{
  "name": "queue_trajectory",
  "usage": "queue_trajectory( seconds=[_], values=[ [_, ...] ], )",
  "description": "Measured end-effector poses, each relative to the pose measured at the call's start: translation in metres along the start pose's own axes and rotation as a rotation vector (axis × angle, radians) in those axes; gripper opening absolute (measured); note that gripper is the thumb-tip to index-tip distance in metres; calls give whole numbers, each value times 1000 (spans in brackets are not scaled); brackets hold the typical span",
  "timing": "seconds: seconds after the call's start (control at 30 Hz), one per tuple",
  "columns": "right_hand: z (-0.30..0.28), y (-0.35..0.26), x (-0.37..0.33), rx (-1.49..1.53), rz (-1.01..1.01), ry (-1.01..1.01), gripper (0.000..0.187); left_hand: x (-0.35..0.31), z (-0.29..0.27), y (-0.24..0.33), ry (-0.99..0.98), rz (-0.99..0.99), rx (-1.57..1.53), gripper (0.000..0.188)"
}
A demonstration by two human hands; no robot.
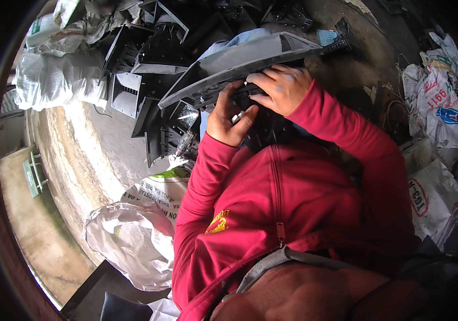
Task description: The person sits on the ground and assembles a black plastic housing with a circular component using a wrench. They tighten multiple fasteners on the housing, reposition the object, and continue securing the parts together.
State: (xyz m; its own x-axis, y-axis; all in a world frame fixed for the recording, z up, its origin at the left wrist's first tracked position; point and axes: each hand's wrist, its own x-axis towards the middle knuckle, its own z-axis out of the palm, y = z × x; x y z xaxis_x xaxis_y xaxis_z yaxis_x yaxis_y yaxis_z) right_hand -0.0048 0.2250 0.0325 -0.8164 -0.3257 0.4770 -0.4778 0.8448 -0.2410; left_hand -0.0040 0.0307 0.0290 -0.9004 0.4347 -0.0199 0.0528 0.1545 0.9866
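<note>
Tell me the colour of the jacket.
The jacket is red, with a yellow emblem on the front; the head view shows it best.

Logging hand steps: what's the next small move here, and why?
I'd probably press the small pale bit at the dark part with the right hand: its fingers are right there, and the left hand is close enough to steady the part.

Bright left, dim far right

Strong white light floods a rough band (pixel 94 155) along the left edge of the grey concrete floor (pixel 106 128). Beyond spreads a smooth tan surface (pixel 52 235), wall or ground unclear, with a small green slatted frame (pixel 35 172). The floor's far right corner looks brown, shadowed.
</note>
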Motion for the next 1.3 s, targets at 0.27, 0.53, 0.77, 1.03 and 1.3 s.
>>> queue_trajectory(
  seconds=[0.27,0.53,0.77,1.03,1.3],
  values=[
    [2,3,-4,53,-75,40,33,1,0,-9,36,6,55,53],
    [5,-1,0,1,62,-68,32,0,0,-8,114,152,575,58],
    [4,-2,-2,13,90,-88,33,-3,4,-9,141,217,702,62],
    [6,-2,-2,11,111,-97,35,-2,3,-9,188,259,610,62],
    [2,-4,1,10,147,-139,39,0,-4,-1,163,259,795,61]
  ],
)
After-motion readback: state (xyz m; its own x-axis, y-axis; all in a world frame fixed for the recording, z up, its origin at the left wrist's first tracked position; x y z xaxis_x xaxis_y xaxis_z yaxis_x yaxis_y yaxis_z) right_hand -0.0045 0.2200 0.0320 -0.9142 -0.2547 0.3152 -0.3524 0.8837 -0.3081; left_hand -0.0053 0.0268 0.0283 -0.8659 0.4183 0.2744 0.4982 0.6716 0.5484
